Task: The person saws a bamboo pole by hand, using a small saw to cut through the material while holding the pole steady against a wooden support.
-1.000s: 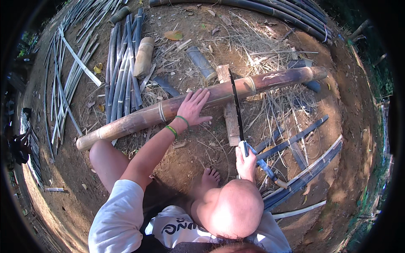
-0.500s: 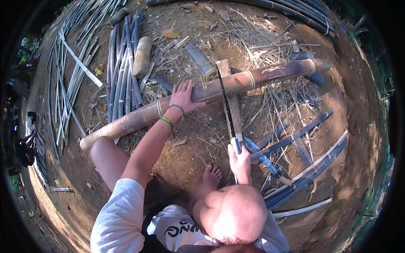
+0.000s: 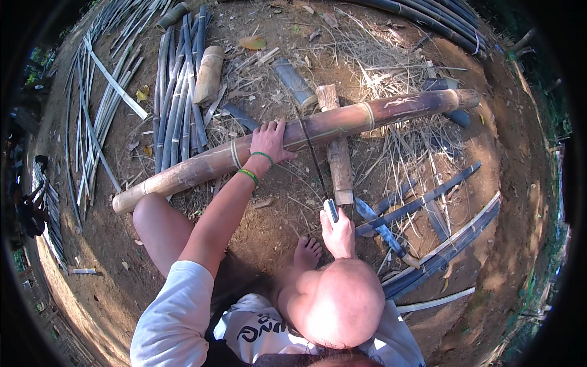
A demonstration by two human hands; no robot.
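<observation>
A thick brown bamboo pole (image 3: 342, 124) lies slantwise before me, its right part over a short wooden block (image 3: 338, 162). My left hand (image 3: 268, 140) grips the pole from above, fingers curled over it, with two green bands at the wrist. My right hand (image 3: 338, 233) is closed round the pale handle of a handsaw (image 3: 314, 154). Its thin dark blade crosses the pole between my left hand and the block. Whether the teeth have cut into the bamboo, I cannot tell. My bent knee (image 3: 156, 218) touches the pole near its left end.
A large knife with a wooden handle (image 3: 386, 233) lies right of my right hand, among split bamboo strips (image 3: 449, 254). Bundled dark poles (image 3: 181, 98) and a short bamboo piece (image 3: 209, 74) lie beyond the pole. Dry shavings (image 3: 397, 73) litter the ground. My bare foot (image 3: 307, 252) is nearby.
The saw has shifted left along the pole, away from the block, and its blade tilts more to the left. My left hand has moved slightly right, with its fingers more curled.
</observation>
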